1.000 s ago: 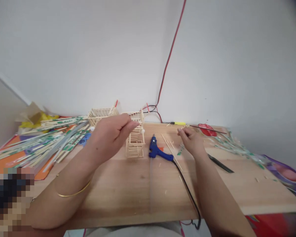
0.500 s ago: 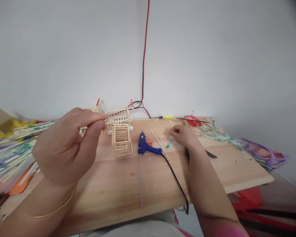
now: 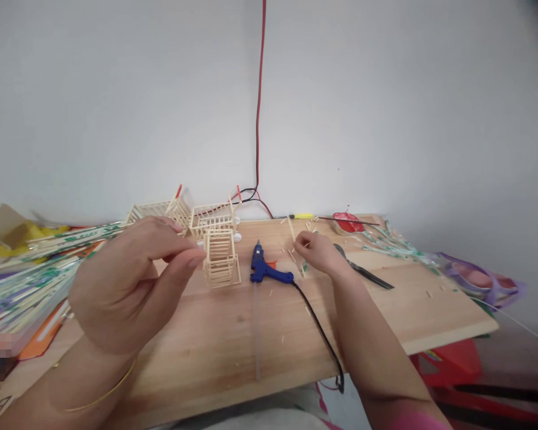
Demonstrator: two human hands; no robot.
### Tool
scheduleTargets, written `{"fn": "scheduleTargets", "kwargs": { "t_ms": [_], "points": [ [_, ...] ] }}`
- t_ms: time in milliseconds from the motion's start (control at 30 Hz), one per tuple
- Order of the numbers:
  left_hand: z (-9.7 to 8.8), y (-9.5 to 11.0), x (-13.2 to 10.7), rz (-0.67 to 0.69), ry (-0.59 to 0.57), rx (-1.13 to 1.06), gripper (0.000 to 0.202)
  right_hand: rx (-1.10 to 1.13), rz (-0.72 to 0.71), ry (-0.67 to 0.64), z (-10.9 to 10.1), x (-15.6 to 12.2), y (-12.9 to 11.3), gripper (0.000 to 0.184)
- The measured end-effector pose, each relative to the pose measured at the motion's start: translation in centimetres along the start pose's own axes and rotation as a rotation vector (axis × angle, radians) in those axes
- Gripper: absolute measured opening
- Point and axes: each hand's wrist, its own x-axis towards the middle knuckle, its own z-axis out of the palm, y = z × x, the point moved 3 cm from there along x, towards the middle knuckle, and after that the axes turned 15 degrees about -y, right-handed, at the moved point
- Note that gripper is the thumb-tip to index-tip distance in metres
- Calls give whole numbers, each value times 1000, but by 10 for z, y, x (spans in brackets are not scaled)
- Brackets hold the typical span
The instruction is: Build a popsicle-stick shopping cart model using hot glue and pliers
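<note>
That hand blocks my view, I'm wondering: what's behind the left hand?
Above the left hand, the upper part of a slatted stick model shows; wrapped sticks reach the hand's edge. The rest of the model is covered, as is the tabletop behind the hand.

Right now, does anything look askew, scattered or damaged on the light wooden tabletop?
Scattered, yes: short pale wooden stick bits lie loose around the blue plastic glue gun, pointing every which way, unlike an orderly pile. No obvious damage, though fine detail is blurred.
</note>
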Motion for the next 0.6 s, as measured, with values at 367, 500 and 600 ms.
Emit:
{"fn": "scheduleTargets", "kwargs": {
  "t_ms": [367,500,600],
  "points": [
    [67,21,-4,-179,-442,-456,20,633,-691,-663,6,-65,-83,11],
    [77,16,-8,-322,-460,-604,15,495,-772,-580,17,-64,-96,3],
    [69,5,-5,-425,-372,-597,13,386,-734,-441,11,-60,-90,4]
  ]
}}
